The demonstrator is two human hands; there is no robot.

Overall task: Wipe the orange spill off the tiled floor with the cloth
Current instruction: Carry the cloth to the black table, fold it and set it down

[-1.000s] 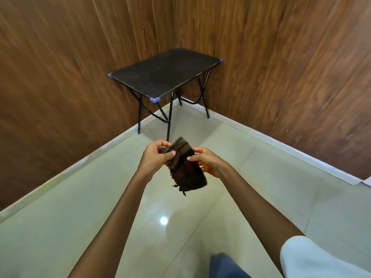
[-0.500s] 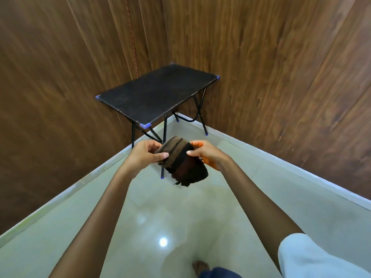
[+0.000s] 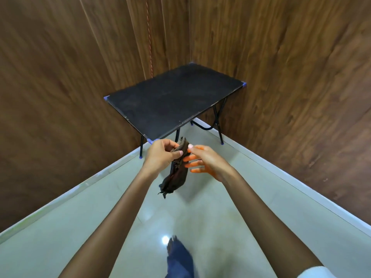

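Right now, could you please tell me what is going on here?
A person stands on the tiled floor in a wood-panelled corner, facing a small black table. The left hand pinches the top of a dark brown cloth, which hangs free above the floor. The right hand is beside it, fingers spread and stained orange. No orange spill shows on the visible floor.

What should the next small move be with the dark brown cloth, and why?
Probably wipe the right hand with the dark brown cloth: its spread fingers are stained orange, the left hand pinches the cloth hanging free, and no orange spill shows on the pale tiled floor here.
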